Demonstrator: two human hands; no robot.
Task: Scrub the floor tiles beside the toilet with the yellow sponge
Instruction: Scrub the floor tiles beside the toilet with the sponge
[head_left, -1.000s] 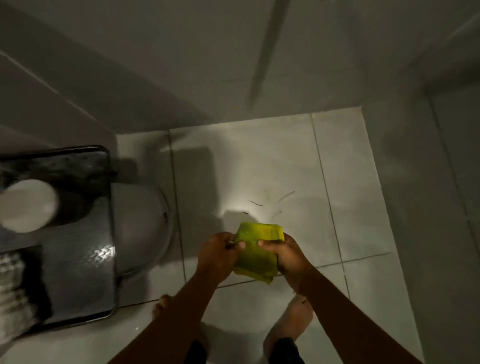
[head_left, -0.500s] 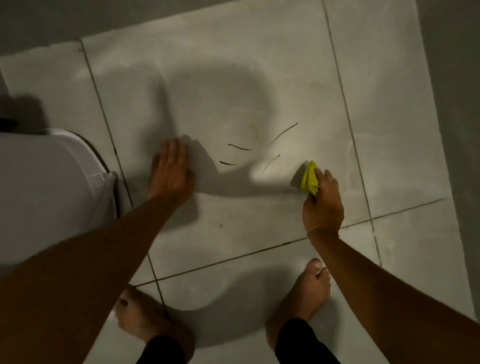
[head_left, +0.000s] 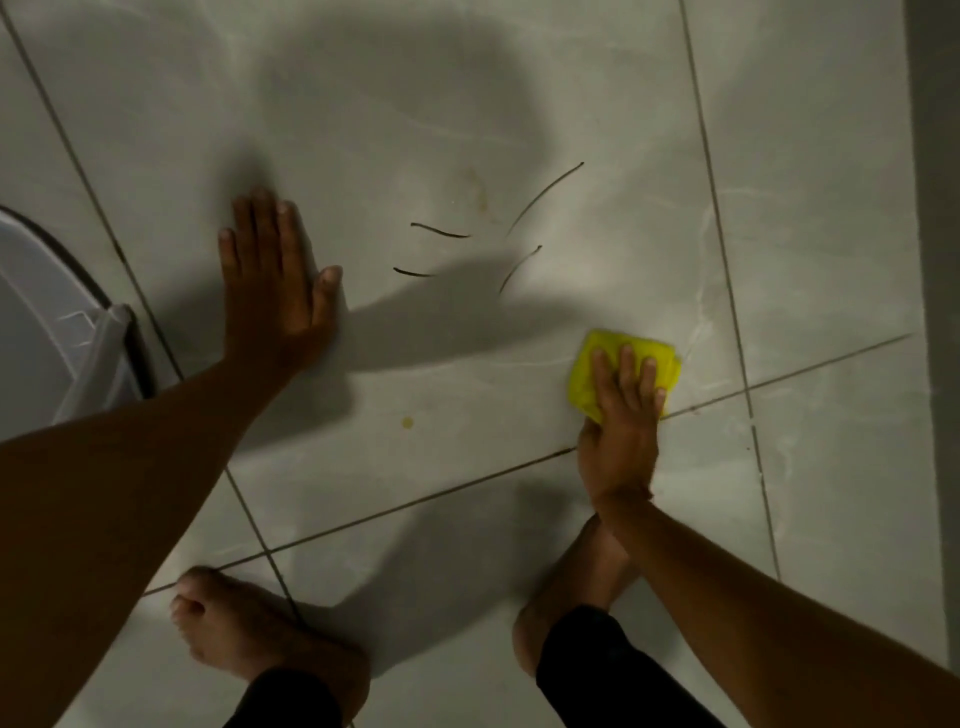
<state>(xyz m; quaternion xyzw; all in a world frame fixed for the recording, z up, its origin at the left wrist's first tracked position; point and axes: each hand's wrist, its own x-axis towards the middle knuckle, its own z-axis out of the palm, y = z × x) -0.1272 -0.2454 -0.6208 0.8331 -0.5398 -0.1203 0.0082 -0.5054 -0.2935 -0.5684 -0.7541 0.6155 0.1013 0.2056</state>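
Observation:
The yellow sponge (head_left: 613, 348) lies flat on the pale grey floor tiles (head_left: 415, 130), near a grout line at the right. My right hand (head_left: 621, 415) presses down on it with fingers spread over its top. My left hand (head_left: 272, 291) rests palm down on the tile, fingers apart, holding nothing, just right of the white toilet (head_left: 47, 322). Several thin dark curved marks (head_left: 441, 231) lie on the tile between the two hands, and a small yellowish spot (head_left: 408, 422) sits nearer to me.
My two bare feet (head_left: 244, 629) stand on the tiles at the bottom, one under each arm. A grey wall (head_left: 935, 260) runs along the right edge. Dark grout lines cross the floor.
The camera has dropped closer to the floor. My right hand has laid the sponge flat and pressed onto it, a little nearer to me. My left hand stays planted on the tile.

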